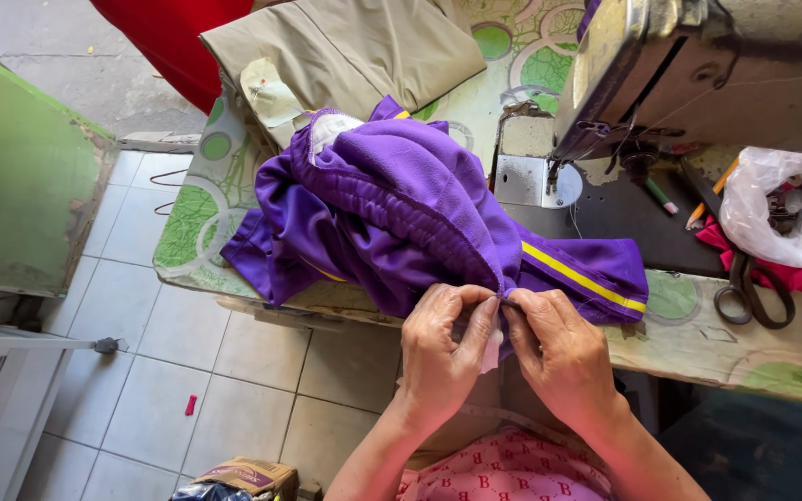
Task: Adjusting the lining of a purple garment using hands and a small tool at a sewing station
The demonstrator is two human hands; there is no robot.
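Note:
A purple garment (392,204) with a yellow stripe (582,278) lies bunched on the sewing table (698,348). My left hand (443,348) and my right hand (559,348) pinch its near edge together at the table's front, thumbs almost touching, with a small white scrap between the fingers. The sewing machine (689,74) stands behind, its needle plate (531,181) just beyond the garment.
Folded beige cloth (355,46) and red fabric (164,32) lie at the table's far end. Black scissors (754,288), pencils (707,199) and a clear plastic bag (791,209) sit to the right. Tiled floor (187,362) lies left, with a green panel (20,176).

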